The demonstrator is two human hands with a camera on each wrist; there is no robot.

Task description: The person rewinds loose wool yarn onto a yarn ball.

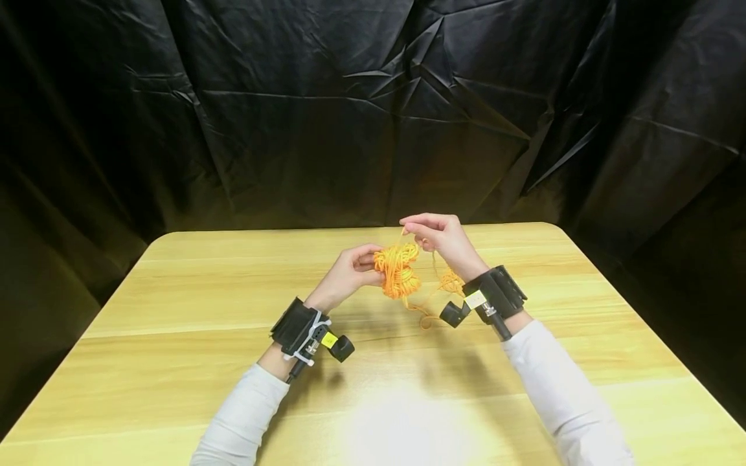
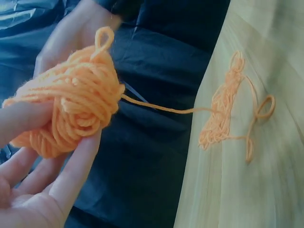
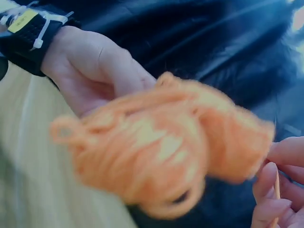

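An orange ball of yarn (image 1: 398, 272) is held up over the table by my left hand (image 1: 350, 275), thumb on one side and fingers on the other. In the left wrist view the wound yarn (image 2: 85, 102) shows a small loop sticking up from its top. Just above and right of the ball, my right hand (image 1: 440, 236) pinches a strand of the same yarn between thumb and fingertips. In the right wrist view that strand (image 3: 277, 190) runs down past the fingers. One strand leads from the ball toward a loose yarn pile on the table.
The loose tangled pile of orange yarn (image 1: 451, 282) lies on the wooden table (image 1: 204, 362) beneath my right wrist, with a curled strand (image 1: 428, 321) in front. Black sheeting (image 1: 303, 129) hangs behind the table's far edge. Each wrist wears a black strap with a camera.
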